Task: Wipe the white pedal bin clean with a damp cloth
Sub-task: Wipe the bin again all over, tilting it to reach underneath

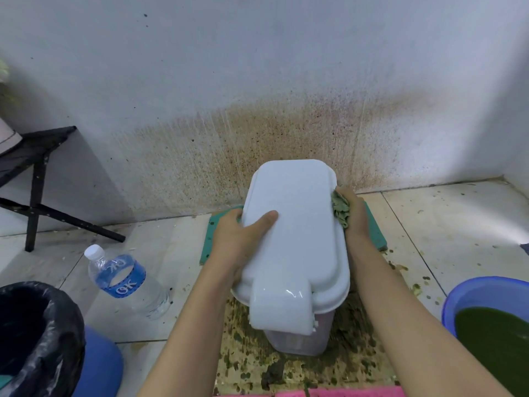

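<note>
The white pedal bin stands on the floor in front of a stained wall, its lid down. My left hand grips the bin's left edge, thumb lying on top of the lid. A crumpled, greenish damp cloth is pressed against the right rim of the lid by my right hand, whose fingers curl round it. Most of the bin's right side is hidden behind that hand and forearm.
A green mat lies under the bin. The floor near me is spattered with dark green dirt. A water bottle lies at left, a black-lined bucket at lower left, a blue basin of green water at right, a black stand at far left.
</note>
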Motion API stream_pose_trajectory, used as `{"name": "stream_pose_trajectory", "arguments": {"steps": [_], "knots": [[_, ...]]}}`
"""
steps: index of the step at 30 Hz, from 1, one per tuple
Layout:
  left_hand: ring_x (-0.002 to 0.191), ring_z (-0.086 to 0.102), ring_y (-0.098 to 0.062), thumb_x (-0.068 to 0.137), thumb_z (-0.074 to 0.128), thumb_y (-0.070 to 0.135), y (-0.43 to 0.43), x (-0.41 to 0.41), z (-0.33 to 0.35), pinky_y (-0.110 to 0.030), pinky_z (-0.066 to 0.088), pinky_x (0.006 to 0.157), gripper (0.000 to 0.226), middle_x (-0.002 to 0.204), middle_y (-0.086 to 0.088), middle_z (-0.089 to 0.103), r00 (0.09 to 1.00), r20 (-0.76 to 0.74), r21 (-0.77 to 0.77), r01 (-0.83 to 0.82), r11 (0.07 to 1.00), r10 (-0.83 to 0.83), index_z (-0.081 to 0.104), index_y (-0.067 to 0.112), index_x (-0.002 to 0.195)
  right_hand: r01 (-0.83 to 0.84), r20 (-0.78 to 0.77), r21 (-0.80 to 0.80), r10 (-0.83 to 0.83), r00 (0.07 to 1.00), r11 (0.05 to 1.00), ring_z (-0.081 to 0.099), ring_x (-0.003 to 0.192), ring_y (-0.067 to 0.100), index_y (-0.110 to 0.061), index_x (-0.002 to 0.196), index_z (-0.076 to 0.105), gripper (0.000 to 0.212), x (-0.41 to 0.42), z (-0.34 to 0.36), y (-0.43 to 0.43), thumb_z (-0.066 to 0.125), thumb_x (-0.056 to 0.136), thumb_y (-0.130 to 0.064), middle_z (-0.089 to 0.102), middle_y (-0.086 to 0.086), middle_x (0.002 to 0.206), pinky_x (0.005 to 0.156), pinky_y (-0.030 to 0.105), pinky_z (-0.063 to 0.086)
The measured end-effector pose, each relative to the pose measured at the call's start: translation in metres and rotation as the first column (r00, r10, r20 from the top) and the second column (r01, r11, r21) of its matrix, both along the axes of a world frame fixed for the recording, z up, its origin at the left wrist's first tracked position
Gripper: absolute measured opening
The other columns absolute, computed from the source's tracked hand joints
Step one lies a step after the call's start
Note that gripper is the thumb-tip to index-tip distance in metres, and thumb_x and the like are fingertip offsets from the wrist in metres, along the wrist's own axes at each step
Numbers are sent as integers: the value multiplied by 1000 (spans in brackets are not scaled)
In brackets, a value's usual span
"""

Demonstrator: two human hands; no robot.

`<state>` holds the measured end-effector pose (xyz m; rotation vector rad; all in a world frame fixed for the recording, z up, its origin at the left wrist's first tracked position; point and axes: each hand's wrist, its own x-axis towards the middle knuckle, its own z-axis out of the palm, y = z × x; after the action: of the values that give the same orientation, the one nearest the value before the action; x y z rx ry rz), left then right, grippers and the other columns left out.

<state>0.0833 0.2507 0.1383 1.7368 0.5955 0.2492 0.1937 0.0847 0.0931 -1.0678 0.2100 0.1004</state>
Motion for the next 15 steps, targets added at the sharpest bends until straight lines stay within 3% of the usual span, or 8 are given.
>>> {"name": "stream_pose_trajectory", "arguments": {"steps": [4, 7, 9, 12, 15], "knots": [[76, 76, -16, 77, 85, 33, 15, -14, 16, -23, 56, 54, 30, 94, -2, 78, 991, 48, -32, 127, 991, -125, 73, 22, 102, 84, -5, 97, -84, 996, 992, 53, 83, 18, -20, 79, 57, 10, -32, 14, 4, 65, 75, -26, 57, 1, 90, 76, 33, 41], [82, 77, -19, 73, 85, 33, 35, -11, 39, -26, 58, 59, 40, 99, -2, 79, 933, 41, -9, 358, 934, -357, 75, 24, 111, 285, -40, 220, -284, 958, 933, 67, 100, 16, -18, 114, 64, 40, -69, 18, 8, 66, 74, -27, 66, -3, 118, 77, 34, 56], [91, 76, -22, 69, 86, 36, 48, -2, 54, -30, 61, 68, 46, 105, -3, 78, 862, -5, -11, 507, 862, -507, 76, 29, 114, 380, -51, 303, -383, 922, 874, 71, 98, 12, -34, 129, 60, 50, -97, 19, 13, 66, 80, -28, 71, -11, 115, 74, 34, 60], [97, 75, -23, 70, 85, 35, 63, 13, 58, -31, 61, 72, 47, 112, -2, 76, 783, -91, -18, 617, 787, -616, 75, 34, 116, 492, -88, 138, -484, 871, 860, 69, 95, 4, -52, 131, 50, 54, -123, 20, 27, 66, 80, -41, 69, -21, 111, 71, 29, 59], [102, 74, -24, 79, 81, 33, 64, 21, 44, -34, 61, 76, 43, 117, -3, 75, 736, -155, -10, 665, 746, -659, 72, 34, 121, 530, -65, 153, -527, 848, 834, 61, 113, 5, -37, 145, 41, 55, -126, 12, 27, 60, 93, -36, 53, -10, 138, 79, 22, 57]]}}
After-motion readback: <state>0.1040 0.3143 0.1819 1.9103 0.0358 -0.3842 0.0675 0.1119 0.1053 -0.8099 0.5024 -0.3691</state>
